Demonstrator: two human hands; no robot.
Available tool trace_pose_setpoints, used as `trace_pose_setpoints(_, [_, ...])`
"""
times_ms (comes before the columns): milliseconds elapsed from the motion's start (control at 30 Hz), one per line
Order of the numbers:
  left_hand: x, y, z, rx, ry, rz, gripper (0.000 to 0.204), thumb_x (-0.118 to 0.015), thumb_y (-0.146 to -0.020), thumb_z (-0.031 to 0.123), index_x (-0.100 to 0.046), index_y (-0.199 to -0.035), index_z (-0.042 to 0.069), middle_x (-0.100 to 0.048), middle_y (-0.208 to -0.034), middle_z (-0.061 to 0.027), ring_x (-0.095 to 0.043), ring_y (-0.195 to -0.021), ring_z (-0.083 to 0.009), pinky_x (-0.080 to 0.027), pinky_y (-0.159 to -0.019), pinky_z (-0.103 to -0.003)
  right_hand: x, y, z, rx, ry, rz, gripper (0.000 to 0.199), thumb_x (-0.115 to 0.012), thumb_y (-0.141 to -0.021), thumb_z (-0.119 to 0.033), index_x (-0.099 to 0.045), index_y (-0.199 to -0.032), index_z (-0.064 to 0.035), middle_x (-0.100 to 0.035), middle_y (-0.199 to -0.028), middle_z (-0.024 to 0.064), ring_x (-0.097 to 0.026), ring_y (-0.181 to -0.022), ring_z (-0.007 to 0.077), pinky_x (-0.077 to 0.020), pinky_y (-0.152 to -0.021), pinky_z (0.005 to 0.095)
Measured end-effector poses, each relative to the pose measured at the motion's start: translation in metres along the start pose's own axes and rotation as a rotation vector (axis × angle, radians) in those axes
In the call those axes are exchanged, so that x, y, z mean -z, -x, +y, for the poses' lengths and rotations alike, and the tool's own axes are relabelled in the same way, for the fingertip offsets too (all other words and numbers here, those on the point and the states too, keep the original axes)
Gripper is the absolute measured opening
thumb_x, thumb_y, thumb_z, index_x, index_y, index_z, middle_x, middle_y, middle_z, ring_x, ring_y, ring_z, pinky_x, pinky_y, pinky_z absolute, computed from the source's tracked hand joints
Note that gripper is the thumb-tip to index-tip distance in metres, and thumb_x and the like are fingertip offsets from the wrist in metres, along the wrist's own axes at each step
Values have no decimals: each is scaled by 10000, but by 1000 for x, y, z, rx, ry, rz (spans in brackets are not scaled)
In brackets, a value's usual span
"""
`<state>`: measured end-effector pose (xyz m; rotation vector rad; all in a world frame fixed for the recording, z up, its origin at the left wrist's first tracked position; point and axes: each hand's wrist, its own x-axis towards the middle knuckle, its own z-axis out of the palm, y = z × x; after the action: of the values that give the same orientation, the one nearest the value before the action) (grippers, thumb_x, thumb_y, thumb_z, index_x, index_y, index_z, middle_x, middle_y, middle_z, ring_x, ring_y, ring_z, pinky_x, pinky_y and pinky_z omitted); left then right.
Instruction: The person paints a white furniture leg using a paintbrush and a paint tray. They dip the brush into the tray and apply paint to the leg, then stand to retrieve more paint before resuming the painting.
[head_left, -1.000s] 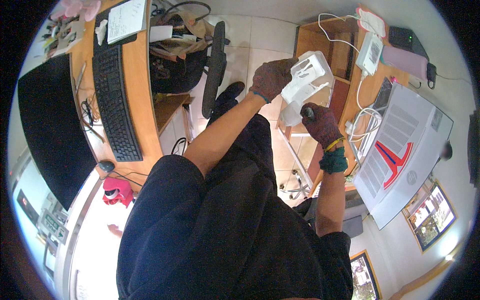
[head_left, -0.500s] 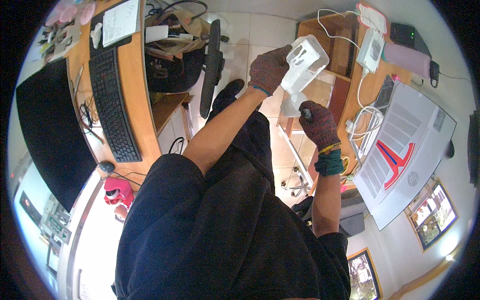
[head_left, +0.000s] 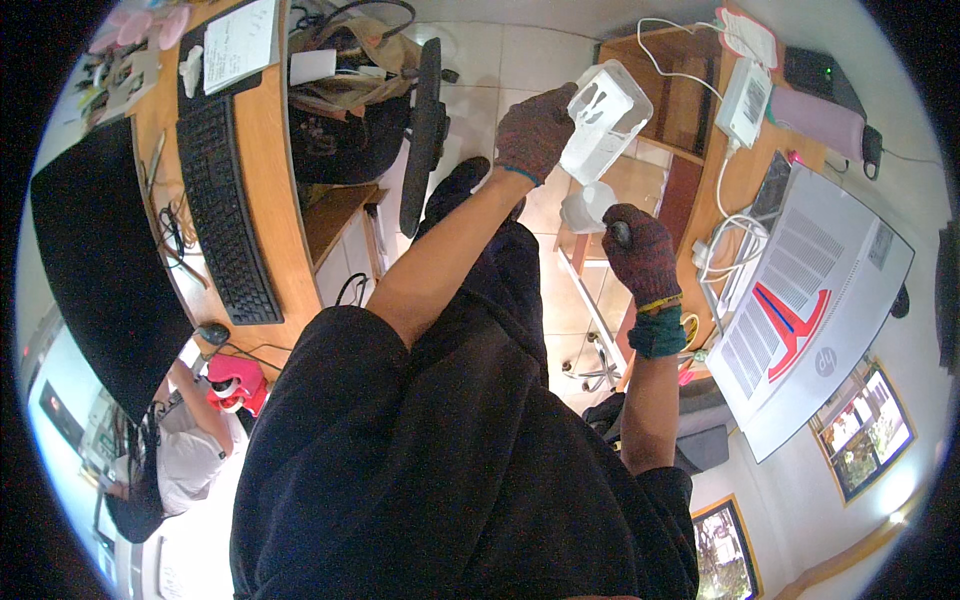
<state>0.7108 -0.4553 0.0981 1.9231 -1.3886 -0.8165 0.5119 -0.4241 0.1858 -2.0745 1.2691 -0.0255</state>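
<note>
Plastic tub (head_left: 606,118), white-smeared: midair, left grip (head_left: 535,136) closed on its left side. Right grip (head_left: 643,256) wrapped around dark-handled tool (head_left: 590,208), pale head near tub. Black keyboard (head_left: 228,215) along left counter (head_left: 266,150)'s right edge; white cables (head_left: 742,236) near right counter (head_left: 708,188)'s left edge.

Blown-out glare at lower left, daylight bright in the windows (head_left: 863,432), black fisheye-bent rim.
</note>
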Motion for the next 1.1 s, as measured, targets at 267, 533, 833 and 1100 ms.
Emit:
trace_pose_setpoints(267, [7,-1,7,36,-9,-44,313,-502,-790,178,-546,-1094,124,-625,-937,-154,-597,-886,-351,-476,-761,-452,-4,-3,1,-36,18,-26,212,-629,-720,-137,-591,-919,-75,-621,-905,155,-593,-862,349,-481,-766,418])
trace_pose_setpoints(533, [0,-5,6,-19,2,43,418,-512,-777,186,-555,-1192,166,-623,-1014,-162,-606,-867,-340,-483,-784,-428,-1,-8,-12,-74,87,-76,136,-574,-761,-167,-579,-867,-82,-614,-870,166,-586,-825,371,-479,-730,442])
trace_pose_setpoints(833, [6,-10,11,64,-48,10,433,-490,-789,213,-537,-1215,152,-613,-1040,-169,-601,-899,-331,-468,-804,-428,-11,-3,3,-72,48,-27,159,-586,-755,-184,-588,-873,-78,-618,-880,163,-584,-823,368,-477,-746,440])
trace_pose_setpoints(1100, [-6,-5,-2,20,-140,-7,413,-478,-799,202,-542,-1202,139,-622,-1002,-166,-602,-883,-332,-473,-788,-425,-16,10,8,-101,-49,110,161,-578,-771,-197,-600,-884,-85,-621,-869,157,-588,-820,358,-482,-718,446])
